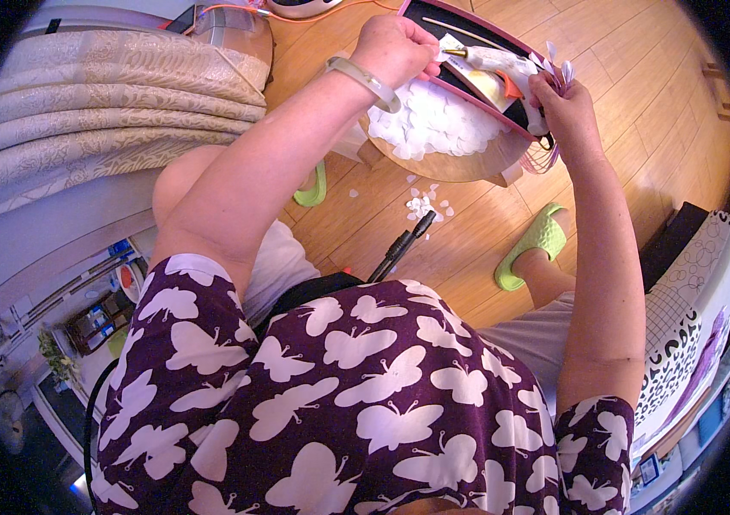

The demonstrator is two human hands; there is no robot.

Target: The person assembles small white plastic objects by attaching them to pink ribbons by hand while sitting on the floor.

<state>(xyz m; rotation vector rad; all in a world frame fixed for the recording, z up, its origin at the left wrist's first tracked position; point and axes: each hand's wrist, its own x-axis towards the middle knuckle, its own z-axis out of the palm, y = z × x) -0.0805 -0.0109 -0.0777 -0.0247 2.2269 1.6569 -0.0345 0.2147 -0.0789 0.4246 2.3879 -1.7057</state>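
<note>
My left hand [395,50], with a pale bangle on its wrist, is closed in a pinch on a small white petal [444,48]. The petal is at the brass nozzle of a glue gun [502,62], which has a white-wrapped body and an orange trigger. The gun lies over a dark tray with a reddish rim [468,101]. Beside the gun's rear end, my right hand [564,101] is closed round a bunch of thin stems [542,158]. Pale purplish petals [561,73] stick out above that hand. Whether it also touches the gun is unclear.
A heap of white petals [434,120] covers part of a round wooden stool [476,167] below the tray. More petals [421,206] lie scattered on the wooden floor. A black rod [404,245] stands before me. Patterned fabric [125,103] drapes at left, and an orange cord [331,15] runs behind.
</note>
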